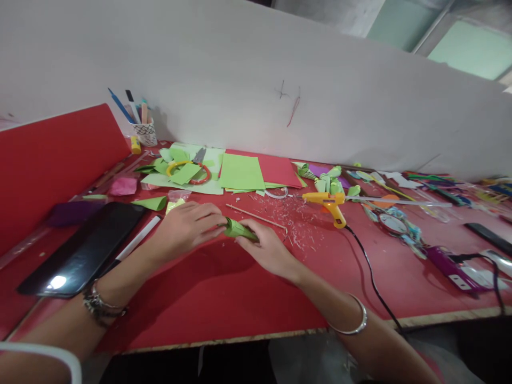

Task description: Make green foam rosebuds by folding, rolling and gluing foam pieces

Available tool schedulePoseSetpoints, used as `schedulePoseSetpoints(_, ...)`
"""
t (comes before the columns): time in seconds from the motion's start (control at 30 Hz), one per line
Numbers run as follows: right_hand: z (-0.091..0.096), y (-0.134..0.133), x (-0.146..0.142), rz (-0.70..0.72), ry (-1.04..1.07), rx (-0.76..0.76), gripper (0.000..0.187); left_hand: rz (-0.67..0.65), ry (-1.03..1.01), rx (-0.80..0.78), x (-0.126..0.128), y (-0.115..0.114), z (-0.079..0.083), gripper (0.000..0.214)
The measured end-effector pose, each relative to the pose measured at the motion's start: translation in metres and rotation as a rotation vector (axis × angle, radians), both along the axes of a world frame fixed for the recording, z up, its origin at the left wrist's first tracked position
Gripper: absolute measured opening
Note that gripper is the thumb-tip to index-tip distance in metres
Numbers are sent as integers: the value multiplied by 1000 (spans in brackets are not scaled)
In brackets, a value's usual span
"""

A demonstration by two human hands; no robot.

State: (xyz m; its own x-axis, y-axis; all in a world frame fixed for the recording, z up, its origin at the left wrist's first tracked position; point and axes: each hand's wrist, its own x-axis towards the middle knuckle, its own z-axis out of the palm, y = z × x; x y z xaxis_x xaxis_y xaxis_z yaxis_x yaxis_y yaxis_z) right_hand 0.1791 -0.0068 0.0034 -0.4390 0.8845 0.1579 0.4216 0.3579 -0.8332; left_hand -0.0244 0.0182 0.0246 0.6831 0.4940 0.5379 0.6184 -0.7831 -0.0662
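Observation:
Between my two hands, just above the red table [224, 298], is a rolled green paper cone [237, 228]. My left hand [192, 224] closes its fingertips on the cone's left end. Around the right end curl the fingers of my right hand [268, 246], with the thumb along the near side. Part of the roll is hidden by the fingers. Behind it lies a thin wooden stick [256, 217]. Another green paper cone [151, 204] rests to the left of my left hand, near a white marker [138, 239].
A yellow glue gun [330, 205] lies right, its black cord running over the front edge. Scissors [188, 172] and green paper sheets [242, 172] lie at the back. A dark tablet [84, 248] is left; a pen cup [145, 132] stands by the wall. A purple power strip [452, 269] lies far right.

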Motion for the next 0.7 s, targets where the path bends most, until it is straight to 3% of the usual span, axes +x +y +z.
schedulePoseSetpoints(0.2,0,-1,0,-24,-44,28,24,50,-124,-97,2,-1,-1,17)
schedulePoseSetpoints(0.37,-1,-1,1,-33,-13,48,25,129,-354,-311,9,-4,-1,14)
schedulePoseSetpoints(0.57,-4,0,1,-32,-7,61,31,96,-565,-568,21,-8,-9,14)
schedulePoseSetpoints(0.7,-4,0,1,-3,-2,61,27,53,-705,-655,25,-10,-14,17)
